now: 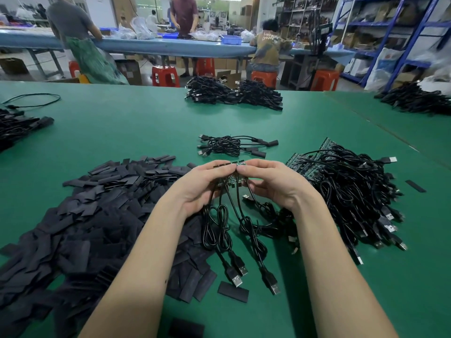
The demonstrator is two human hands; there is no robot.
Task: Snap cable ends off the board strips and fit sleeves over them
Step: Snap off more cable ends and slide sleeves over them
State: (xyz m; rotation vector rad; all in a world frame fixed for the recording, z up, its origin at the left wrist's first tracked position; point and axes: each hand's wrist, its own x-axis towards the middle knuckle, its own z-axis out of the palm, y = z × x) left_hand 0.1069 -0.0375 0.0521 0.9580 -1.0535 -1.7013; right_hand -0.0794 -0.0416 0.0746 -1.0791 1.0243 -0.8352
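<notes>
Left hand (203, 185) and right hand (271, 182) met thumb to thumb, both pinching one board strip (229, 165), positioned to snap off a cable end

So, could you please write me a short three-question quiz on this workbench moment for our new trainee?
1. True or false: both hands grip the same board strip.
2. Which side of the person is the sleeve pile on? A) left B) right C) at the table's far edge
3. Fill in: the cables hanging from the held strip end in ____ plugs.

Key: 1. True: the left hand and the right hand pinch it together, thumbs nearly meeting. 2. A; the heap of uncut strips lies on the right. 3. USB.
</notes>
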